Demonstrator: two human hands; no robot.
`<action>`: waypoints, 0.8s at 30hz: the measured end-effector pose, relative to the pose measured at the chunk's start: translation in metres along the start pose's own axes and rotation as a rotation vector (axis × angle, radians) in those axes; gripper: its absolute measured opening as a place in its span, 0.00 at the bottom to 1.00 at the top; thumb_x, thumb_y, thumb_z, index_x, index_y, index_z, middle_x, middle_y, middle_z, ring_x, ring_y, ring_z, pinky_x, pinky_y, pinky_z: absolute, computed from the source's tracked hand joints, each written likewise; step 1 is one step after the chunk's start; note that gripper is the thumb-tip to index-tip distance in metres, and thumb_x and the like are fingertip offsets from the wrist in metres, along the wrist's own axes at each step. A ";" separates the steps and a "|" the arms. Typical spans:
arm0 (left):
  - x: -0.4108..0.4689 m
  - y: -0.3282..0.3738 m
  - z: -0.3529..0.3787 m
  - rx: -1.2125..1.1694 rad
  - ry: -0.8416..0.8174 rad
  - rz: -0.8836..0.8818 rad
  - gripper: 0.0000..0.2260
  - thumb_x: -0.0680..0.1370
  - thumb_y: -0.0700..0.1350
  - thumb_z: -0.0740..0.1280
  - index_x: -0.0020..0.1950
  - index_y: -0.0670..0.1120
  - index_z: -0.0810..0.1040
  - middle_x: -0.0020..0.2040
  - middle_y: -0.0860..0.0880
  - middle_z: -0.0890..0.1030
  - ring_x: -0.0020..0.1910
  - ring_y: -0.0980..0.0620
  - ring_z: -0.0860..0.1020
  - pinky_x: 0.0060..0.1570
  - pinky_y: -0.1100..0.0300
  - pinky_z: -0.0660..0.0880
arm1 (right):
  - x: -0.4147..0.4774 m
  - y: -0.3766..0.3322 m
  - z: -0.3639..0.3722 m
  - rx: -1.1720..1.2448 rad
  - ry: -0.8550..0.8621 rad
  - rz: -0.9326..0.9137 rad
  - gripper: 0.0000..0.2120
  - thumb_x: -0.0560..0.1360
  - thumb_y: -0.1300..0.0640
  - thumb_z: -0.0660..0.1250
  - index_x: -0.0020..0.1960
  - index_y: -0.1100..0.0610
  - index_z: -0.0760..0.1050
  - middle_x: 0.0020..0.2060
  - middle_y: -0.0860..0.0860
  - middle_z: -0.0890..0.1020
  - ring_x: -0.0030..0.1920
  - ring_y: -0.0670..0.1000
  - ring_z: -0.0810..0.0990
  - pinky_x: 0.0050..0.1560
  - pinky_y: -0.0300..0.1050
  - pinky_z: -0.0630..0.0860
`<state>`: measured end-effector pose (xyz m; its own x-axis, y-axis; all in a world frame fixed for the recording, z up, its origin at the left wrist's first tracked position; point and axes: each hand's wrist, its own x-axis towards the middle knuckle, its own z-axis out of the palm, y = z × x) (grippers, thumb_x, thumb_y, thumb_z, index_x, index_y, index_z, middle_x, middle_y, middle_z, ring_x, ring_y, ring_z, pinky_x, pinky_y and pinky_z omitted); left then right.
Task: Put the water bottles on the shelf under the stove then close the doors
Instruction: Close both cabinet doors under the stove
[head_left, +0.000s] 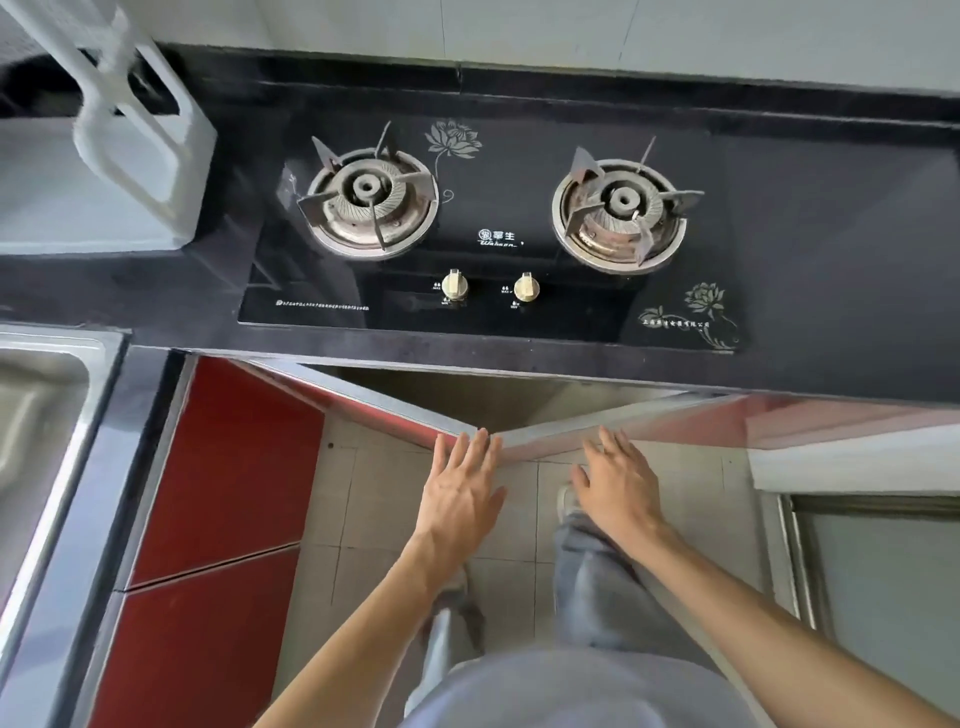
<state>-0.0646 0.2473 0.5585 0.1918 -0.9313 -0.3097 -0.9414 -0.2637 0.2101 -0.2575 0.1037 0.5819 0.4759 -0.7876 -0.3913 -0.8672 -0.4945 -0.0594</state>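
Under the black two-burner stove (493, 239) both cabinet doors stand partly open, their free edges meeting in a V toward me. The left door (363, 397) is red with a metal top edge, and my left hand (460, 493) lies flat with straight fingers against its free end. The right door (623, 421) looks pale and reflective, and my right hand (618, 483) presses it with spread fingers. Between the doors I see a dark gap (493, 389) into the cabinet. The shelf and the water bottles are hidden from view.
A steel sink (36, 415) sits at the left with red cabinet fronts (228, 467) below the counter. A white rack (119, 104) stands at the back left of the black counter. My legs and feet are on the tiled floor (363, 493). A metal-framed panel (872, 571) is at the right.
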 end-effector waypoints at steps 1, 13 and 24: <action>-0.009 -0.008 -0.004 -0.031 0.037 -0.001 0.33 0.86 0.56 0.65 0.88 0.45 0.59 0.83 0.44 0.67 0.82 0.39 0.66 0.85 0.37 0.54 | -0.006 -0.008 0.000 0.011 0.079 0.001 0.21 0.83 0.47 0.64 0.70 0.57 0.81 0.68 0.56 0.82 0.71 0.59 0.78 0.73 0.54 0.74; -0.057 -0.068 0.045 -0.030 0.204 0.046 0.27 0.83 0.56 0.70 0.76 0.39 0.76 0.68 0.41 0.81 0.68 0.37 0.80 0.77 0.37 0.72 | -0.082 -0.070 0.070 0.194 0.386 -0.039 0.22 0.88 0.44 0.57 0.52 0.56 0.83 0.47 0.52 0.85 0.50 0.57 0.84 0.54 0.51 0.81; -0.014 -0.082 0.117 -0.174 0.360 0.080 0.35 0.88 0.60 0.61 0.89 0.45 0.58 0.90 0.45 0.54 0.90 0.42 0.51 0.86 0.36 0.54 | -0.023 -0.067 0.168 0.347 0.520 -0.118 0.27 0.88 0.52 0.63 0.84 0.57 0.65 0.87 0.57 0.57 0.86 0.58 0.57 0.69 0.62 0.79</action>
<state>-0.0221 0.3113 0.4365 0.2339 -0.9709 0.0515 -0.9022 -0.1970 0.3838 -0.2350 0.2169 0.4405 0.5043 -0.8540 0.1278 -0.7603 -0.5093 -0.4032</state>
